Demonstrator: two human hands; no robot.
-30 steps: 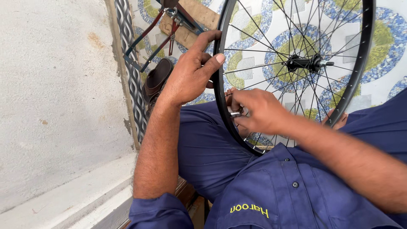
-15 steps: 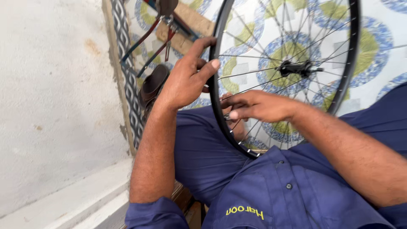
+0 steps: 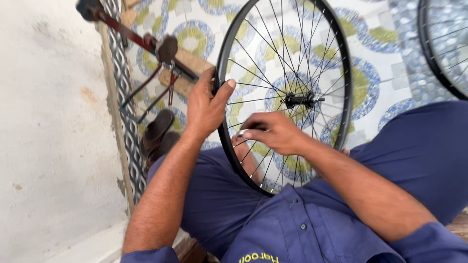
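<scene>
- We see a black bicycle wheel [image 3: 284, 100], bare rim without tyre, standing upright on edge over the lap.
- Thin spokes (some crossing) run to its dark hub [image 3: 303, 100], axle roughly level.

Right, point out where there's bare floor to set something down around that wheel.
Bare tile lies between the held wheel and the second wheel at the right edge. A smaller patch sits above the left hand. It is crowded left of the rim, with the red-handled tool, wood block and sandals. The right hand fills the spokes.
</scene>
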